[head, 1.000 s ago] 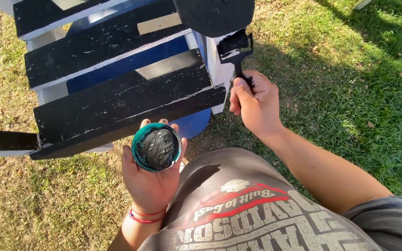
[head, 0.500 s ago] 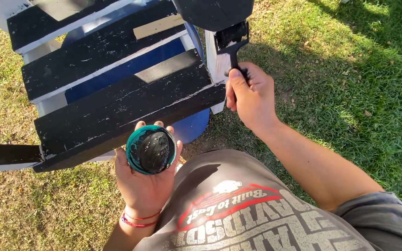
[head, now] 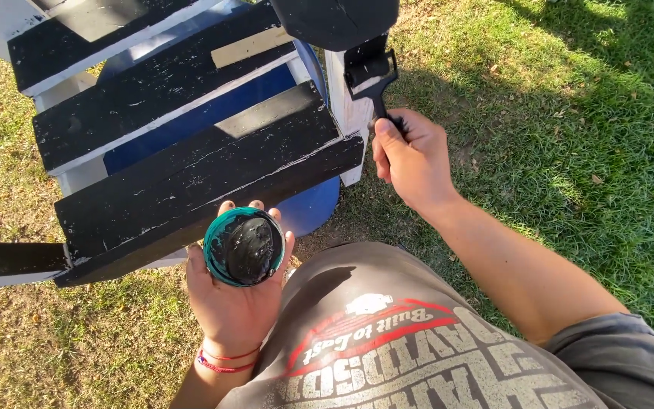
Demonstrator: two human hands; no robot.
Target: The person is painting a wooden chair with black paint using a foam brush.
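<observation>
Brush (head: 370, 72) gripped in right hand (head: 412, 159); left hand (head: 238, 299) cups paint tub (head: 244, 246).

Person wore grey short-sleeved T-shirt (head: 433, 356); chest print in pale block letters with red banner shape and small white emblem above it, seen upside down from head camera. Right sleeve (head: 630, 363) ended near elbow, plain darker grey, no print. Forearms bare. Left wrist carried thin red cord bracelets (head: 221, 358), two or three strands, one with hint of blue and white. Left hand (head: 232, 303) and right hand (head: 414, 163) ungloved, no rings or watch visible.
</observation>
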